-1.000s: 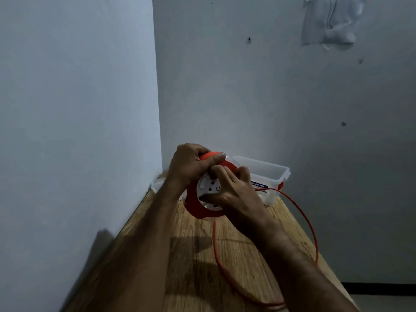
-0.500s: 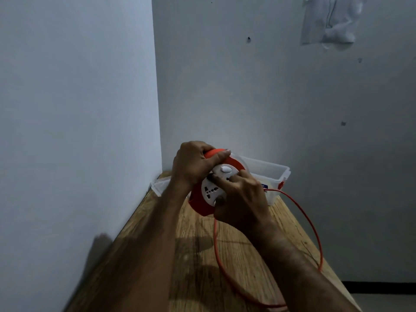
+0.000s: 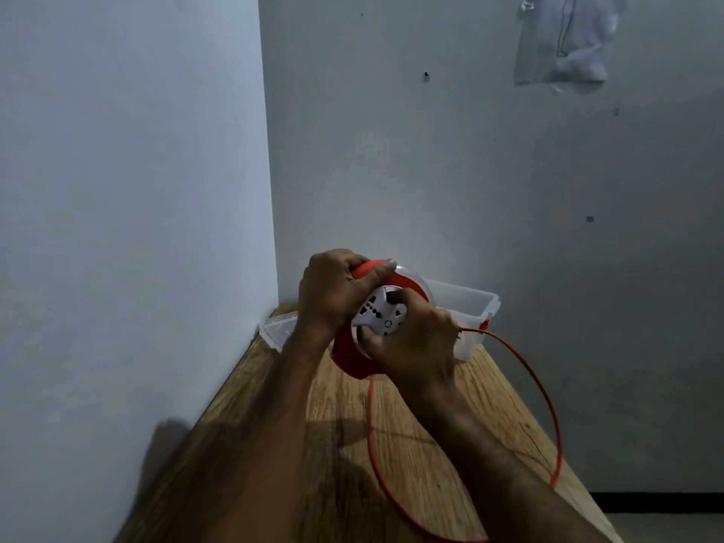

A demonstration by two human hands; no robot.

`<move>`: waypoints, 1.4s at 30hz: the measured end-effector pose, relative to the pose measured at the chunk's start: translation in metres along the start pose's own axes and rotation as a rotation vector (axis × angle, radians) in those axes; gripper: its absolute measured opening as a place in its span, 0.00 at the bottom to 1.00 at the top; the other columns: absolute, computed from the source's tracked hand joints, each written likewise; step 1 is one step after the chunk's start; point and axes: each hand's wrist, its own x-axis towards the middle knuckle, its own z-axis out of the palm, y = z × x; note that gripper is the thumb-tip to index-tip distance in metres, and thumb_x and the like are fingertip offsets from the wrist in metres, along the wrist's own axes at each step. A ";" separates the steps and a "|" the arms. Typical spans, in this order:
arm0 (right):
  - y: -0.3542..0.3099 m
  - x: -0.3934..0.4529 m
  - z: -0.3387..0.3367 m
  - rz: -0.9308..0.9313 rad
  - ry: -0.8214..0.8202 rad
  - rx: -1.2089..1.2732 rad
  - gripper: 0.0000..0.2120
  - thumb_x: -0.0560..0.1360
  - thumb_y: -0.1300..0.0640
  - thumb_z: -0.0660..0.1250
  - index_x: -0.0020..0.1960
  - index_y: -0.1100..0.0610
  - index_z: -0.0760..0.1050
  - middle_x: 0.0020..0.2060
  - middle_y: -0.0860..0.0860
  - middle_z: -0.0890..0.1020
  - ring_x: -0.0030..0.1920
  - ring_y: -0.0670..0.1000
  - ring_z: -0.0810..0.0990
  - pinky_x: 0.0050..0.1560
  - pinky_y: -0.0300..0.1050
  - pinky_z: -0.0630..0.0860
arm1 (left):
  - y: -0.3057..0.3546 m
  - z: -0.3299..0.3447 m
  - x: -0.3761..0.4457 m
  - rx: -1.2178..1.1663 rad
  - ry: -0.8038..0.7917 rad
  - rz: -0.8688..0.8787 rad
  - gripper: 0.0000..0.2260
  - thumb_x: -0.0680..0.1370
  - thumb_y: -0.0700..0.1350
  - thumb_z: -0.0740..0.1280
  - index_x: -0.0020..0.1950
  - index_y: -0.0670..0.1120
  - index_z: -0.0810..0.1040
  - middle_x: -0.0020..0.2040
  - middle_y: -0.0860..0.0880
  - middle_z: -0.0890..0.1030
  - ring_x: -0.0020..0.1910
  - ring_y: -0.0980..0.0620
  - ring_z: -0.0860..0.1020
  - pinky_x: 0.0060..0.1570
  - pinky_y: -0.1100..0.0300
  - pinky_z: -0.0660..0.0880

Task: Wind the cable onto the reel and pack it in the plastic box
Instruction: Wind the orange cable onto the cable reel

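Item: winding step, in hand. I judge it goes best if I keep my left hand (image 3: 333,295) firm on the rim as an anchor and let my right hand (image 3: 411,339) turn the white socket hub (image 3: 378,315) in even rounds, so the cable (image 3: 544,389) feeds in flat without kinking.

Item: reel (image 3: 352,358), orange, held upright above the wooden table (image 3: 344,444), just near of the plastic box (image 3: 466,303).

Item: left hand, fingers curled over the top rim, thumb pressed along the orange edge.

Item: right hand, fingertips clamped on the hub face, one at its upper edge, thumb at its lower left.

Item: cable, leaving the reel's underside, looping near across the table and back up on the right to just beside my right knuckles; a long loop remains unwound.

Item: box, open, far end of the table, nothing visible inside.
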 end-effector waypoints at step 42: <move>0.009 0.009 -0.018 -0.801 -0.336 -0.378 0.22 0.65 0.55 0.81 0.58 0.46 0.80 0.68 0.55 0.71 0.70 0.59 0.65 0.63 0.62 0.74 | -0.014 -0.026 0.003 -0.080 -0.056 -0.033 0.16 0.75 0.58 0.72 0.45 0.45 0.87 0.36 0.53 0.84 0.33 0.58 0.82 0.35 0.70 0.76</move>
